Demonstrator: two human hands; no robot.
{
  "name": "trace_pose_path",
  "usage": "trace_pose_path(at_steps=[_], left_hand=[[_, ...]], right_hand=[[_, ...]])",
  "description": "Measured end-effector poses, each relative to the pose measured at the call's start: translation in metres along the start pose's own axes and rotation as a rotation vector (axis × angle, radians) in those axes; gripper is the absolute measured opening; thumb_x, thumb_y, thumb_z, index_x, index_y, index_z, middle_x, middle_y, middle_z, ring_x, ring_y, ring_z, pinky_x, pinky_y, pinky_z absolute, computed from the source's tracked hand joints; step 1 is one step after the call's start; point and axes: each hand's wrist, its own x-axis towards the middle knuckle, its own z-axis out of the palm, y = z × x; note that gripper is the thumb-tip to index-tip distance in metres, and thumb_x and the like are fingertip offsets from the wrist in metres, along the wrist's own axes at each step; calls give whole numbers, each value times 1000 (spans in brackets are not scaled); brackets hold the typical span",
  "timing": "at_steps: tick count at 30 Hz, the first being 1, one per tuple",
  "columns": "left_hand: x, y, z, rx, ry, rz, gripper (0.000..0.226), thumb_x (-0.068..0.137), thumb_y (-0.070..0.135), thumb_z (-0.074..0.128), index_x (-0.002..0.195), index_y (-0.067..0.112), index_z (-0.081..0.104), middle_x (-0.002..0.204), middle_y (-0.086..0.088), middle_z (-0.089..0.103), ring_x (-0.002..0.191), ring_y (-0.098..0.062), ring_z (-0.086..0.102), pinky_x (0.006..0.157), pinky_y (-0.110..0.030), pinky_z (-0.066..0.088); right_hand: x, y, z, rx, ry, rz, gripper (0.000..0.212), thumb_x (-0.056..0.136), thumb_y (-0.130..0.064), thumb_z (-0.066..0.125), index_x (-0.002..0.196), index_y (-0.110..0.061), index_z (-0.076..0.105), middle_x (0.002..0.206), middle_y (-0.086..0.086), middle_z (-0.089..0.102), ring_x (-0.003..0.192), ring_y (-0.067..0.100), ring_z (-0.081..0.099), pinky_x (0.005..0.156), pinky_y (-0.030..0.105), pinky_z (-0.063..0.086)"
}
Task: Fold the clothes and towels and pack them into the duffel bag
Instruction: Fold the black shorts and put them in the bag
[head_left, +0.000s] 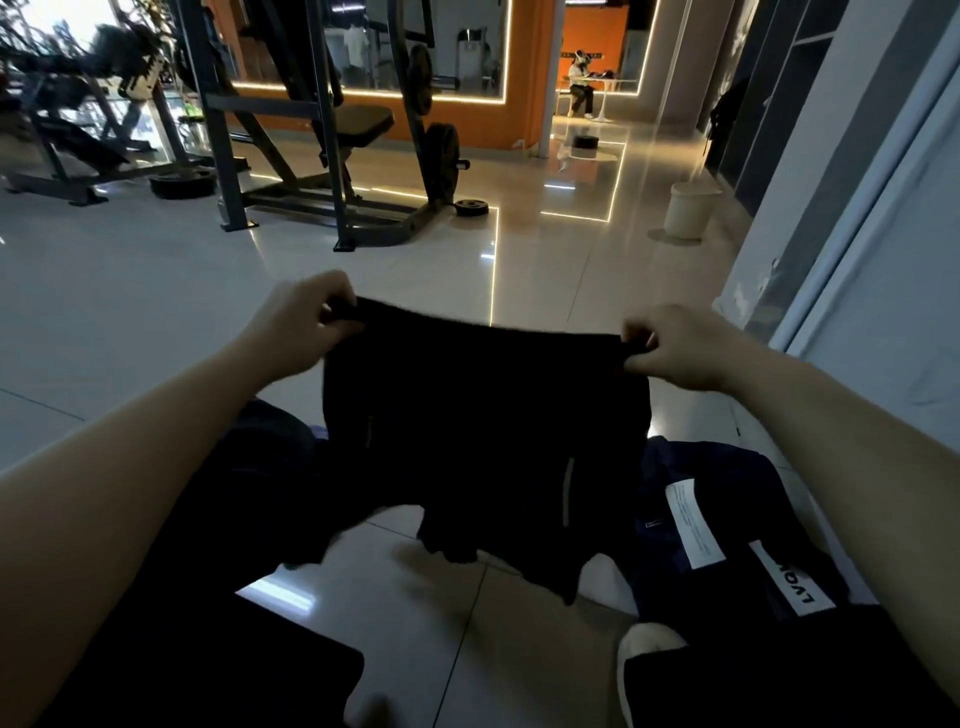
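I hold a pair of black shorts (483, 415) up in front of me, spread by the waistband, its legs hanging down above the tiled floor. My left hand (301, 325) pinches the left end of the waistband. My right hand (675, 345) pinches the right end. A dark navy garment (727, 519) with white labels lies on the floor at the lower right. More dark cloth (260, 467) lies under my left forearm. No duffel bag can be made out.
A weight rack with plates and a bench (358, 130) stands ahead on the left. A pale bin (688, 208) sits by the right wall. A white-soled shoe (644, 654) is at the bottom. A person sits at a far table (582, 88).
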Motion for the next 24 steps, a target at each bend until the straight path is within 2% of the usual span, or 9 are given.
trace_pose_path(at_steps=[2,4,8,11,13,15,19,21,24], left_hand=[[1,6,4,56,72,126,12,83,0,68,90,5,60,86,-8,57,81,-30,59,70,-32,46],[4,6,2,24,181,120,13,84,2,68,93,3,60,88,-9,57,79,-24,57,72,-33,47],[-7,-4,15,150,-75,129,13,79,-1,71,90,1,63,84,-8,58,78,-29,59,69,-34,46],[-7,-3,11,79,-37,85,13,82,1,69,92,5,61,85,-4,55,74,-22,55,62,-20,40],[-4,-5,3,-27,-5,-5,15,86,5,67,92,11,55,90,-3,54,72,-13,54,60,-14,39],[-6,-5,1,-46,-50,-60,15,88,7,65,90,13,51,92,-3,54,75,-15,56,59,-16,40],[-5,4,-5,-233,-62,-85,27,90,2,60,82,23,46,89,2,50,78,-11,57,59,-16,50],[-9,2,-2,-173,-125,-61,31,89,1,61,80,26,45,87,2,51,82,-18,57,68,-24,53],[-17,-4,4,-8,-230,-45,33,86,3,66,77,28,47,85,3,54,85,-24,59,78,-36,52]], right_hand=[[2,0,2,-23,136,-30,19,80,-12,67,74,-16,50,75,4,53,82,32,55,73,41,44],[5,2,-4,70,292,-45,17,79,-6,66,78,-13,50,80,12,55,80,31,52,71,42,42],[2,8,10,-20,25,23,19,79,-4,64,75,-14,48,83,13,56,83,32,53,71,38,40],[3,6,5,50,183,-9,17,79,-2,63,85,-11,51,87,12,57,82,30,52,74,41,42],[6,6,4,91,179,1,17,79,-2,63,89,-9,52,92,15,59,82,30,53,74,41,43],[6,7,11,82,89,18,17,79,-2,63,89,-10,51,95,17,59,83,29,52,70,36,40],[6,5,8,279,304,38,20,81,-3,63,88,-14,48,85,3,52,87,30,52,75,40,44],[3,7,8,280,192,53,22,80,-2,64,87,-16,47,86,4,54,89,34,55,78,44,47],[-3,8,15,166,126,19,23,81,-2,61,92,-15,45,85,2,53,78,27,52,65,34,39]])
